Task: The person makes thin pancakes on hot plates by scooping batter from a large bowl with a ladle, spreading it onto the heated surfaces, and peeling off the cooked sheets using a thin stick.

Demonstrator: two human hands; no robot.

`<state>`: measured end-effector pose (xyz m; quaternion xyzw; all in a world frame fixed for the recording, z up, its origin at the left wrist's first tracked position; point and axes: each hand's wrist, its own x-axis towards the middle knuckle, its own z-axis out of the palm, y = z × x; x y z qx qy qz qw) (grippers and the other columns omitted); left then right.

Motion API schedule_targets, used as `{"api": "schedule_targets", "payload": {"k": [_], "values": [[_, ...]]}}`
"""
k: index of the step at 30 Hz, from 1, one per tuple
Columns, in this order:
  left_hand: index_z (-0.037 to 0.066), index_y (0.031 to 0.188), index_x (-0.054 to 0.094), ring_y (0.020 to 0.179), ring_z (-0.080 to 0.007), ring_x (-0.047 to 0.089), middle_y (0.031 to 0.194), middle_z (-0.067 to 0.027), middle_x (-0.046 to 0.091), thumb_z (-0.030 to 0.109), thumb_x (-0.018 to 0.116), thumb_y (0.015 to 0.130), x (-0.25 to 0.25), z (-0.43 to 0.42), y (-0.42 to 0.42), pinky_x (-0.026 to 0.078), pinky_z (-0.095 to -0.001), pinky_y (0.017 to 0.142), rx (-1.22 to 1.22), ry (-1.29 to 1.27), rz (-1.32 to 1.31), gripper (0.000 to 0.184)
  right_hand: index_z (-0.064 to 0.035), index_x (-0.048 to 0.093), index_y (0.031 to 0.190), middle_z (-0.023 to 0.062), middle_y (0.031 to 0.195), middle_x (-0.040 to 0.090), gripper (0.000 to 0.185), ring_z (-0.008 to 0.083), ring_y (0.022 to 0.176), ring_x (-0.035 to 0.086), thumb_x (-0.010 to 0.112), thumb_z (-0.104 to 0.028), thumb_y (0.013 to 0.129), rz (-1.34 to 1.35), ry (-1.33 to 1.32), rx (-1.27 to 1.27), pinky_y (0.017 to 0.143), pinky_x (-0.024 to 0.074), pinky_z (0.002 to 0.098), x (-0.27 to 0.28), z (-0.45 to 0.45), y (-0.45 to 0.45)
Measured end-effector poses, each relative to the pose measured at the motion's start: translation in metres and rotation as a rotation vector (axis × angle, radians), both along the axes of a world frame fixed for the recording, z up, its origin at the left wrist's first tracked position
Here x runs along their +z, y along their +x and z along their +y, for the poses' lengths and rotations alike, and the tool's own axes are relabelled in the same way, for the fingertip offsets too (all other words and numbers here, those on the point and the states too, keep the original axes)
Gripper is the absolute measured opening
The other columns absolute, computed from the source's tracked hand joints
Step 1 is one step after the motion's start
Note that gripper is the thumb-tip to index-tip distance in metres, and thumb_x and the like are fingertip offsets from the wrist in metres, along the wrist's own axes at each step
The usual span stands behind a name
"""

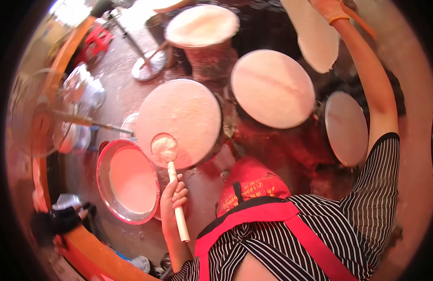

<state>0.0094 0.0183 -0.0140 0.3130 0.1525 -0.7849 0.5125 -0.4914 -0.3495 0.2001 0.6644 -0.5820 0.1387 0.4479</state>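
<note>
My left hand is closed around the pale handle of a ladle. Its round bowl holds pale batter and is over the near edge of a round griddle coated in a pale layer; whether they touch, I cannot tell. Just left of that hand sits a red-rimmed basin of pinkish-white batter. My right hand, in an orange-cuffed work glove, reaches to the top edge beside a long pale sheet. Its fingers are largely cut off and blurred, so any hold on the sheet is unclear.
More round griddles with pale tops stand ahead, at centre right and at far right. A fan is at the left, near clear plastic tubs and a red stool. Another person's dark sleeve shows lower left.
</note>
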Motion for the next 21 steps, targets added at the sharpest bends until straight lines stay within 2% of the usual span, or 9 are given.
{"api": "schedule_targets", "payload": {"k": [2, 4, 6, 8, 10, 13, 15, 18, 21], "values": [[-0.004, 0.12, 0.045, 0.052, -0.0049, 0.033, 0.074, -0.0006, 0.036, 0.009, 0.041, 0.103, 0.015, -0.006, 0.038, 0.031, -0.0168, 0.036, 0.083, 0.003, 0.009, 0.021, -0.0115, 0.069, 0.085, 0.0134, 0.077, 0.068, 0.024, 0.0314, 0.076, 0.068, 0.064, -0.034, 0.081, 0.077, 0.015, 0.01, 0.069, 0.0536, 0.0476, 0.011, -0.05, 0.061], [-0.004, 0.12, 0.044, 0.051, -0.005, 0.033, 0.073, -0.0009, 0.036, 0.009, 0.041, 0.103, 0.042, 0.03, 0.033, 0.031, -0.0167, 0.035, 0.186, -0.022, 0.099, 0.022, -0.0144, 0.068, 0.097, 0.0124, 0.087, 0.07, 0.031, 0.033, 0.076, 0.068, 0.064, -0.039, 0.08, 0.069, 0.119, 0.17, 0.067, 0.0549, 0.0445, 0.029, -0.059, 0.076], [-0.005, 0.12, 0.044, 0.05, -0.0054, 0.034, 0.073, -0.0012, 0.036, 0.009, 0.04, 0.104, 0.064, 0.027, 0.059, 0.031, -0.0166, 0.035, 0.28, 0.006, 0.04, 0.022, -0.0144, 0.061, 0.091, 0.0073, 0.077, 0.065, 0.01, 0.026, 0.072, 0.067, 0.055, -0.021, 0.086, 0.205, 0.072, 0.407, 0.063, 0.0534, 0.0374, 0.015, -0.114, 0.122], [-0.005, 0.12, 0.044, 0.051, -0.006, 0.034, 0.074, -0.0016, 0.036, 0.009, 0.04, 0.104, 0.088, 0.026, 0.056, 0.032, -0.0177, 0.037, 0.386, 0.025, 0.02, 0.022, -0.0156, 0.054, 0.081, 0.0052, 0.068, 0.059, 0.007, 0.022, 0.063, 0.064, 0.053, -0.017, 0.087, 0.187, 0.041, 0.53, 0.054, 0.0506, 0.0366, -0.025, -0.148, 0.152], [-0.006, 0.121, 0.044, 0.053, -0.0068, 0.035, 0.074, -0.0023, 0.036, 0.009, 0.039, 0.104, 0.083, 0.027, 0.053, 0.033, -0.0189, 0.038, 0.535, 0.039, 0.123, 0.023, -0.0149, 0.057, 0.084, 0.0062, 0.073, 0.062, 0.006, 0.0229, 0.059, 0.065, 0.052, -0.016, 0.086, 0.134, 0.158, 0.524, 0.051, 0.0523, 0.0358, -0.094, -0.181, 0.175], [-0.008, 0.124, 0.042, 0.054, -0.0082, 0.036, 0.075, -0.0038, 0.036, 0.012, 0.039, 0.104, 0.089, 0.014, 0.053, 0.034, -0.0199, 0.04, 0.688, 0.064, 0.145, 0.028, -0.0138, 0.056, 0.082, 0.006, 0.076, 0.061, 0.008, 0.0216, 0.066, 0.064, 0.055, -0.019, 0.088, 0.016, 0.233, 0.628, 0.053, 0.0509, 0.0375, -0.225, -0.229, 0.209], [-0.01, 0.126, 0.04, 0.054, -0.0086, 0.037, 0.077, -0.0046, 0.038, 0.012, 0.038, 0.104, 0.091, 0.017, 0.058, 0.035, -0.0204, 0.04, 0.753, 0.051, 0.149, 0.031, -0.0129, 0.057, 0.083, 0.0056, 0.078, 0.061, 0.007, 0.0218, 0.069, 0.065, 0.056, -0.019, 0.087, -0.069, 0.301, 0.636, 0.056, 0.0516, 0.0364, -0.277, -0.223, 0.227], [-0.011, 0.127, 0.039, 0.054, -0.0087, 0.038, 0.078, -0.0052, 0.039, 0.012, 0.038, 0.104, 0.095, 0.031, 0.071, 0.036, -0.0206, 0.04, 0.829, 0.071, 0.165, 0.032, -0.0123, 0.059, 0.09, 0.0048, 0.082, 0.062, 0.007, 0.0233, 0.077, 0.065, 0.058, -0.016, 0.085, -0.183, 0.312, 0.634, 0.064, 0.0525, 0.0364, -0.305, -0.2, 0.233], [-0.013, 0.127, 0.039, 0.054, -0.0087, 0.039, 0.078, -0.0057, 0.039, 0.012, 0.036, 0.104, 0.092, 0.037, 0.079, 0.037, -0.0207, 0.04, 0.89, 0.074, 0.162, 0.034, -0.0104, 0.06, 0.093, 0.0052, 0.086, 0.063, 0.012, 0.0236, 0.081, 0.065, 0.061, -0.014, 0.081, -0.18, 0.359, 0.56, 0.067, 0.0533, 0.0371, -0.287, -0.183, 0.218]]}}
